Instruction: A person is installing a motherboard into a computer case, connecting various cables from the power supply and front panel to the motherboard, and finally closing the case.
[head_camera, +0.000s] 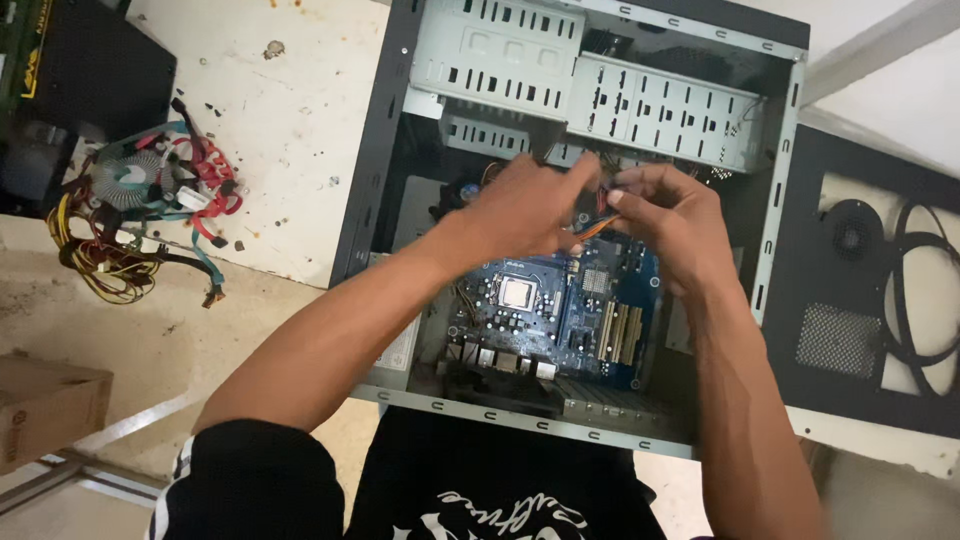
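Head camera looks straight down into an open computer case (400, 120) lying on its side, its grey drive cages (600, 85) up at twelve o'clock and a blue motherboard (600, 310) at the centre toward six. Both hands meet above the board, just under the drive cages. The left hand (525, 205) comes in from eight o'clock, its fingers curled and pinched around a small bundle of wires (598, 222) — orange and red strands show between the fingertips. The right hand (670, 225) comes in from five o'clock and grips the same bundle from the other side, thumb and forefinger closed on what looks like a small connector; its exact shape is hidden by the fingers. The two hands touch or nearly touch at the wires, which hang over the upper edge of the motherboard, at about one o'clock from the square processor socket (516, 293).

Off to nine o'clock, on the stained white surface (290, 110), lies a loose tangle of coloured cables (150, 220) around a round cooler fan (127, 178). At three o'clock the black side panel (860, 330) lies flat with a black cord looped on it — well apart from the hands.
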